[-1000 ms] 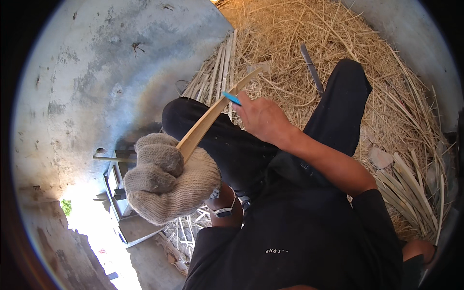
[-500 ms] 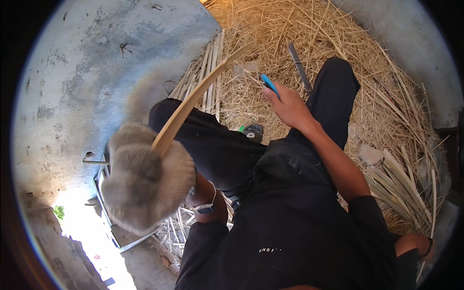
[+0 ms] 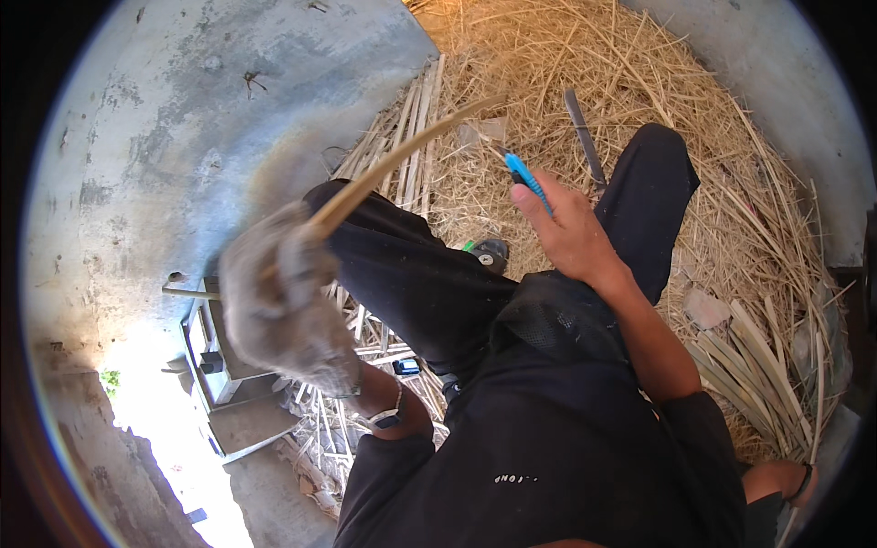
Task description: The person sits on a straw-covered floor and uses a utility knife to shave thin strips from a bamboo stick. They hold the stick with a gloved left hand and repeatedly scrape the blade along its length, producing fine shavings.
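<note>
My left hand (image 3: 283, 288), in a knitted grey-beige glove blurred by motion, is closed around one end of a flat bamboo strip (image 3: 402, 155). The strip slants up and away toward the middle, its far end over the straw. In my bare right hand (image 3: 577, 233) is a blue box cutter (image 3: 528, 178), gripped near my raised right knee, its tip pointing away and slightly left. A small gap separates the cutter from the strip. Beyond the right hand, a long dark knife blade (image 3: 583, 137) lies on the straw; its handle is not seen.
Loose straw-like shavings (image 3: 539, 41) cover the floor ahead. Split strips (image 3: 416, 137) lie along the left wall (image 3: 183, 119), and a bundle of strips (image 3: 758, 365) lies at right. A wooden frame (image 3: 215, 356) stands at left. Another person's forearm (image 3: 776, 479) shows at lower right.
My gloved left hand has turned and shifted slightly right and up, and the strip now shows more edge-on. My right hand has moved a little right and down with the box cutter.
</note>
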Action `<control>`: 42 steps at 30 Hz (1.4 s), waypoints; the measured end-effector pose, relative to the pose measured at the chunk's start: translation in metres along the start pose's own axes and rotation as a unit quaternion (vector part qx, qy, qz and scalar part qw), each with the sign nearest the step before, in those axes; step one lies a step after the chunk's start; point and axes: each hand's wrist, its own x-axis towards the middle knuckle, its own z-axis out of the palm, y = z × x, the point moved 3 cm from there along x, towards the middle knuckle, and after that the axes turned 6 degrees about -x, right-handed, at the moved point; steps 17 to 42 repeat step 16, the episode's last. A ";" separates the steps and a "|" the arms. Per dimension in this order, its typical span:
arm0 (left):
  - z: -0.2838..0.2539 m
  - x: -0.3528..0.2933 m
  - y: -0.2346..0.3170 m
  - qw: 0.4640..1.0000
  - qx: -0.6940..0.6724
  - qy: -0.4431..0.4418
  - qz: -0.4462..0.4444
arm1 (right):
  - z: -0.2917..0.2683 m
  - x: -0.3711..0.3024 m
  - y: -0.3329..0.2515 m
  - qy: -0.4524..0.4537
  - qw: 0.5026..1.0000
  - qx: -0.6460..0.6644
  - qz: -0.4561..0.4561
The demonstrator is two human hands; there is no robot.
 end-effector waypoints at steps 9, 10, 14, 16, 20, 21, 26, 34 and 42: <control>-0.024 0.000 -0.025 0.991 0.047 -0.127 0.016 | 0.004 -0.002 -0.006 0.000 1.000 -0.005 0.000; -0.002 -0.003 -0.023 0.976 0.132 -0.171 0.006 | 0.006 -0.003 -0.008 -0.012 1.000 -0.015 0.007; 0.008 -0.014 -0.024 0.982 0.029 -0.167 0.088 | 0.011 -0.009 -0.012 -0.032 0.999 -0.023 0.011; 0.002 -0.018 -0.024 0.988 -0.013 -0.136 0.073 | 0.013 -0.013 -0.018 -0.056 0.998 -0.011 0.011; 0.002 -0.018 -0.024 0.988 -0.013 -0.136 0.073 | 0.013 -0.013 -0.018 -0.056 0.998 -0.011 0.011; 0.002 -0.018 -0.024 0.988 -0.013 -0.136 0.073 | 0.013 -0.013 -0.018 -0.056 0.998 -0.011 0.011; 0.002 -0.018 -0.024 0.988 -0.013 -0.136 0.073 | 0.013 -0.013 -0.018 -0.056 0.998 -0.011 0.011; 0.002 -0.018 -0.024 0.988 -0.013 -0.136 0.073 | 0.013 -0.013 -0.018 -0.056 0.998 -0.011 0.011; 0.002 -0.018 -0.024 0.988 -0.013 -0.136 0.073 | 0.013 -0.013 -0.018 -0.056 0.998 -0.011 0.011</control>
